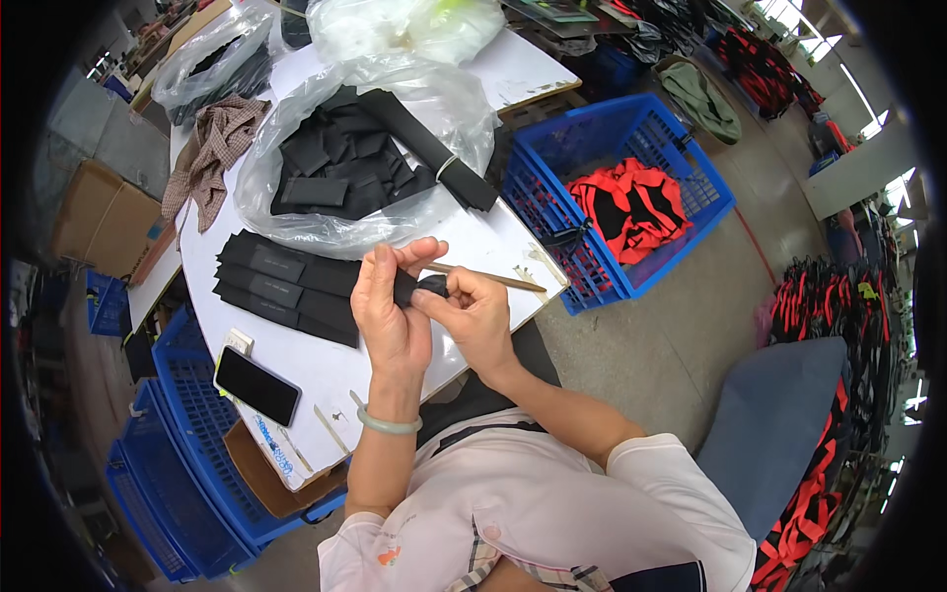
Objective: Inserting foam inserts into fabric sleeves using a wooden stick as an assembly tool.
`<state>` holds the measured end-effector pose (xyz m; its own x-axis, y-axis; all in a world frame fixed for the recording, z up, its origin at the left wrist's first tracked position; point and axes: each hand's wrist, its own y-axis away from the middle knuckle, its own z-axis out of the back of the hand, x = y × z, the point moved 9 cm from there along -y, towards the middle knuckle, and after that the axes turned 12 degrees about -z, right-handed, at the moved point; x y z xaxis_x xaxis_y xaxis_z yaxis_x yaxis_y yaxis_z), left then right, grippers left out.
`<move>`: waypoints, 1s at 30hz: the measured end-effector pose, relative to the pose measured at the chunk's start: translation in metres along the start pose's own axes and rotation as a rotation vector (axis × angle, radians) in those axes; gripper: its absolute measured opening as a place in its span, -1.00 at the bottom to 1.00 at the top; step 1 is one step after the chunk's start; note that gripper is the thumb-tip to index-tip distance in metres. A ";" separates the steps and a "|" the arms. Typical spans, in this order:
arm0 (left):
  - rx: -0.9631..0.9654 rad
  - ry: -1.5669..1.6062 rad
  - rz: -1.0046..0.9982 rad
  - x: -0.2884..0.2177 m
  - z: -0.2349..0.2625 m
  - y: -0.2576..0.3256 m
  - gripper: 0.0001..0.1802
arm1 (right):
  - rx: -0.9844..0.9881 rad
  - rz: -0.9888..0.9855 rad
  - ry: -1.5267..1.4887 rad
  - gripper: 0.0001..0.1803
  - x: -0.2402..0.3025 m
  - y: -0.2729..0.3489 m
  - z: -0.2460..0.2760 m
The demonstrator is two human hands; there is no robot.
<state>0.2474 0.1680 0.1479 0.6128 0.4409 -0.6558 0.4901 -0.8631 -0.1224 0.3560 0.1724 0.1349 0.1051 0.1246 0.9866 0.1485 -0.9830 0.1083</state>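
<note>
My left hand (388,311) and my right hand (475,318) meet above the near part of the white table. Between their fingertips is a small piece of black fabric (431,285), pinched from both sides; part of it is hidden by the fingers. A thin brown stick (508,281) shows behind my right hand; whether that hand grips it or it lies on the table, I cannot tell. Flat black fabric strips (271,286) lie overlapping in a row beside my left hand. Beyond them, a clear plastic bag (258,202) lies open, holding folded black pieces (330,163).
A tied bundle of black strips (434,148) rests across the bag. The white table (326,375) carries a phone (258,385) and a checked cloth (219,148). Right of it stands a blue crate (631,286) with red and black fabric (631,212). More blue crates (192,454) stand at left.
</note>
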 end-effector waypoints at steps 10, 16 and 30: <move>0.071 -0.026 -0.041 -0.003 -0.008 0.000 -0.71 | 0.014 0.080 -0.031 -0.89 0.004 0.009 -0.006; 0.076 -0.148 -0.030 -0.013 -0.009 -0.002 -0.67 | 0.394 -0.300 -0.289 -0.87 -0.017 0.013 -0.021; -0.130 -0.074 0.451 0.054 0.066 -0.002 -0.70 | 0.262 0.475 1.140 -0.62 -0.028 -0.003 -0.042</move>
<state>0.2381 0.1769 0.0635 0.7388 0.0068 -0.6739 0.2617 -0.9244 0.2776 0.3115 0.1658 0.1122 -0.6850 -0.5481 0.4799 0.5325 -0.8263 -0.1835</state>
